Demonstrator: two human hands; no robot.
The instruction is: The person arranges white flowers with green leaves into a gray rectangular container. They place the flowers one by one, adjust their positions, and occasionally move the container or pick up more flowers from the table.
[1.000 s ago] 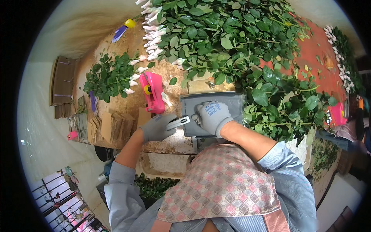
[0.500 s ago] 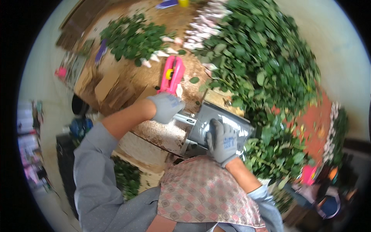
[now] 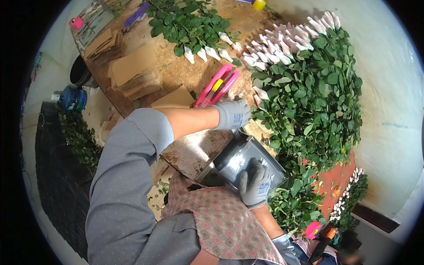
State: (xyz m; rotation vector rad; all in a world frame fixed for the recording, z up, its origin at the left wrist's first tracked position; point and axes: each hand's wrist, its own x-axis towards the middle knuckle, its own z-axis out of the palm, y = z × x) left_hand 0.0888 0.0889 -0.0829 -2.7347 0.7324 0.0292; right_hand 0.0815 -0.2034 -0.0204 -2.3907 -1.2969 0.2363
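Panel work mid-step. Glossy grey rectangular panel (image 3: 232, 165) sat at the near edge of the brown and red worktable (image 3: 187, 152), tilted in view; film or board, couldn't tell. Right hand (image 3: 255, 185), in a grey glove, lay palm down on it, fingers extended, thumb apart, gripping nothing visible. Left hand (image 3: 233, 114), same glove type, was at the panel's upper corner, beside the pink tape dispenser with yellow core (image 3: 215, 88). Its fingers were turned away and looked partly curled; couldn't tell what it held, if anything, or whether it touched the panel.

Progress, my read: heads in the big leafy green pile of white-sleeved flower stems (image 3: 316, 92) looked done. Panel step looked unfinished: no stems lay across its visible middle. Brown cardboard sheets (image 3: 134, 73), stacked toward the worktable's left end along the near edge, looked unused.

Counts: 1 panel, 2 gloved hands, 1 clear dispenser. 2 cardboard stacks plus 1 loose sheet by the dispenser. Small leafy bunch (image 3: 187, 24), left of the pile: 5 white heads, 1 pinkish. Big pile: too many overlapping to count, 2 heads apart at its near end. 1 purple glove (image 3: 137, 15), 1 yellow round object (image 3: 259, 4) toward the far edge.
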